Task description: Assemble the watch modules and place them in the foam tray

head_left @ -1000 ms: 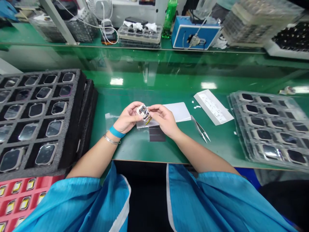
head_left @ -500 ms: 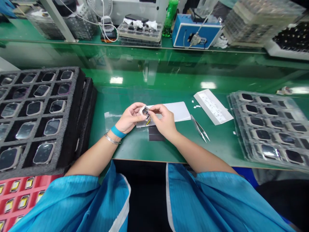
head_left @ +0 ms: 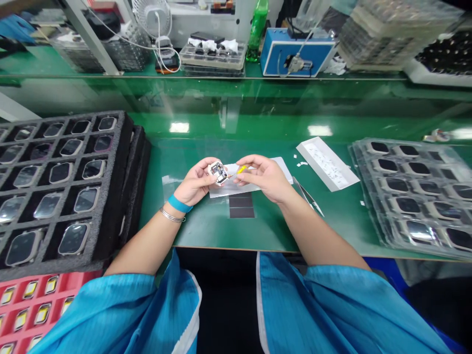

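My left hand (head_left: 195,183) is closed round the edge of a small watch case (head_left: 217,172), its inside with a circuit board turned up. Between the fingertips of my right hand (head_left: 268,178) is a small yellow part (head_left: 242,169), just right of the case. A thin strip seems to run from it to the case. Both hands are above a white sheet (head_left: 282,168) on the green bench. Dark rectangular strips (head_left: 241,205) lie just below the hands, and tweezers (head_left: 311,200) rest to the right of my right wrist.
A black foam tray (head_left: 125,162) of watches stands at left, above a pink tray (head_left: 85,281) of yellow-and-white parts. A white box (head_left: 341,185) holds tiny white pieces. Stacked clear trays (head_left: 372,216) with watches are at right. A blue box (head_left: 271,54) sits on the back shelf.
My right hand has moved right, away from the watch case, with the yellow part now at its fingertips. The case has turned so that its board shows more fully.
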`<state>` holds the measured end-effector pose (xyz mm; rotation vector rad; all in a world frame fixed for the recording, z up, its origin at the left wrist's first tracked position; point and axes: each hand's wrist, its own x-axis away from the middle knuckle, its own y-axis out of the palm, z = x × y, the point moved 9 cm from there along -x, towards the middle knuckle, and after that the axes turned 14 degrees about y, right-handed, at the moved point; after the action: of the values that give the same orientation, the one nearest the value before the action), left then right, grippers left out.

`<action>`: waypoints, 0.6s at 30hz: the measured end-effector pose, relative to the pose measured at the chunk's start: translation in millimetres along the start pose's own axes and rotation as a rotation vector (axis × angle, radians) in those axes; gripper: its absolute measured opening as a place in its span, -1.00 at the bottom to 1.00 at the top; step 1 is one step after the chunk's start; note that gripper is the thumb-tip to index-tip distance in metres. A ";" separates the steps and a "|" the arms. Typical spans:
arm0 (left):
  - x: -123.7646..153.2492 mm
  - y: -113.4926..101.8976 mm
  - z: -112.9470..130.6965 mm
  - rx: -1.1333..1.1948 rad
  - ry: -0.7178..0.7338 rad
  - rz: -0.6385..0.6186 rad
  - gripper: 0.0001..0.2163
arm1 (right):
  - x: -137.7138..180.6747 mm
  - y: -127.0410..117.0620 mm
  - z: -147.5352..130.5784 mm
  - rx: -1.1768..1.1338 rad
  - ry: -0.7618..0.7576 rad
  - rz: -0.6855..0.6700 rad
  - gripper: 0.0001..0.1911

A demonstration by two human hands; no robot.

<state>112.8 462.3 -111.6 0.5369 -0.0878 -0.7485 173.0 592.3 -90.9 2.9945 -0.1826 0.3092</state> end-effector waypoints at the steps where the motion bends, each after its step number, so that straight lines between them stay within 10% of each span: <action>1: 0.9 0.8 -2.6 0.001 -0.026 -0.014 -0.52 | 2.4 -2.4 -5.3 0.002 -0.050 0.035 -0.57; 11: 8.2 6.6 -32.3 -0.041 -0.271 -0.079 -0.64 | 22.2 19.4 -23.5 0.565 -0.422 0.272 -0.80; 18: 0.7 -8.3 -26.4 -0.129 -0.215 0.107 -0.75 | -13.9 20.1 -11.6 0.470 -0.295 0.202 -0.68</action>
<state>115.1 468.2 -138.6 0.3245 -0.2645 -0.6998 154.6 575.5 -80.3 3.4824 -0.5086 -0.0933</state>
